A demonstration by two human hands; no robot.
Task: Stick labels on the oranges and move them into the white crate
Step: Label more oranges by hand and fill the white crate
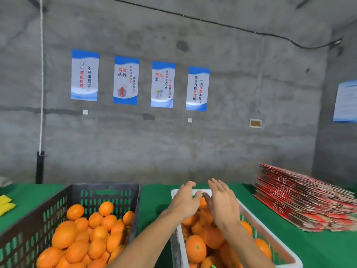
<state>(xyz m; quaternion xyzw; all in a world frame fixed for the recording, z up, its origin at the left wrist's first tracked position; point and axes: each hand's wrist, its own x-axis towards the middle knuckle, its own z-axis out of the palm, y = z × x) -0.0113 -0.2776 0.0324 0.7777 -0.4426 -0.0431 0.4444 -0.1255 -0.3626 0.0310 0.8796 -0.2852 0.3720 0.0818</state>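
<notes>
A white crate (270, 235) at the lower right holds several oranges (195, 248); one near the front shows a small green label. Both my hands hover over the far end of this crate. My left hand (185, 200) has its fingers spread and relaxed, holding nothing. My right hand (222, 202) is held edge-on beside it with straight fingers, also without anything in it. An orange (202, 203) shows between the two hands, below them. A dark crate (108, 192) at the lower left is piled with several unlabelled oranges (81, 240).
The crates stand on a green table cover (154, 198). A tall stack of flat red cartons (301, 198) lies at the right. Yellow items (5, 206) lie at the left edge. A grey concrete wall with posters stands behind.
</notes>
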